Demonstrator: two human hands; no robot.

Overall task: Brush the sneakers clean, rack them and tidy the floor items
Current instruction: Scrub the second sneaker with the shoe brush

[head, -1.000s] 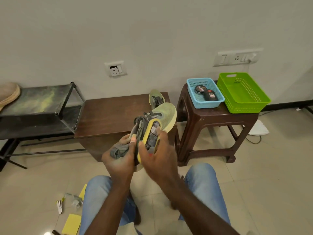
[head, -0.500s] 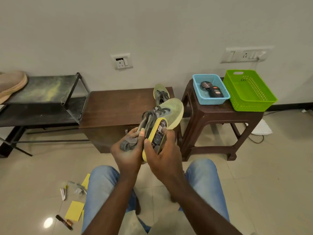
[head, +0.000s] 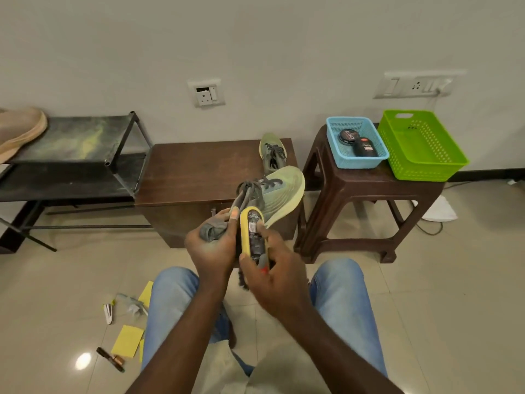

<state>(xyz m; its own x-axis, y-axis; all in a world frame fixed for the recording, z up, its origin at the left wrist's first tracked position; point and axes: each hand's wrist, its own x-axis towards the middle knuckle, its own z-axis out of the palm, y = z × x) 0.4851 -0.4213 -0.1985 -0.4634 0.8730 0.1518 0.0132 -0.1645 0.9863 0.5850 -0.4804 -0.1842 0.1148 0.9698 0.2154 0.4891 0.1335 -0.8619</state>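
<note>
My left hand grips the heel of a pale green sneaker with grey laces, its toe pointing up and away over my knees. My right hand holds a yellow shoe brush against the sneaker's side; dark bristles show below the brush. The second green sneaker lies on the brown cabinet behind. A black metal shoe rack stands at the left with a beige shoe on its top shelf.
A brown plastic stool at the right carries a blue basket with polish containers and a green basket. On the floor at lower left lie yellow paper notes, a nail clipper, a crumpled wrapper and a dark pen.
The brush in my right hand has slid down and back along the sneaker toward the heel. The view has shifted slightly; my left hand keeps its hold.
</note>
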